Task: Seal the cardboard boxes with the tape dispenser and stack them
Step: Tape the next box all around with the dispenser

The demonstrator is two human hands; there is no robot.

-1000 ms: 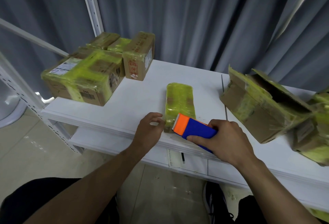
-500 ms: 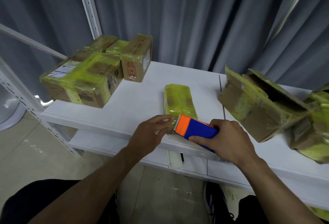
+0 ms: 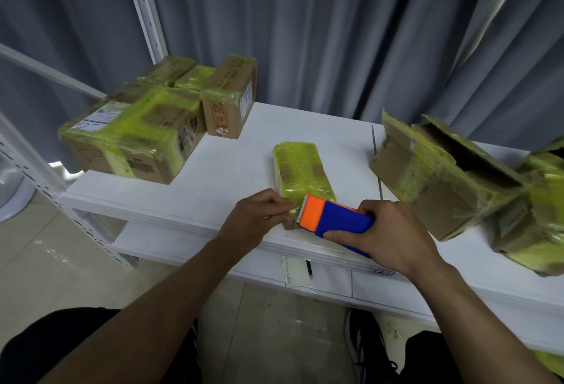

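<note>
Bare table [image 3: 235,167] lies open between the taped box stack [image 3: 137,136] at left and the slim box [image 3: 299,167]; the torn open box [image 3: 433,182] crowds the right.

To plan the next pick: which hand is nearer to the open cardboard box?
Right. The right hand, gripping the tape dispenser, is just left of the open cardboard box; the left hand, pinching the narrow taped box, lies farther left.
</note>
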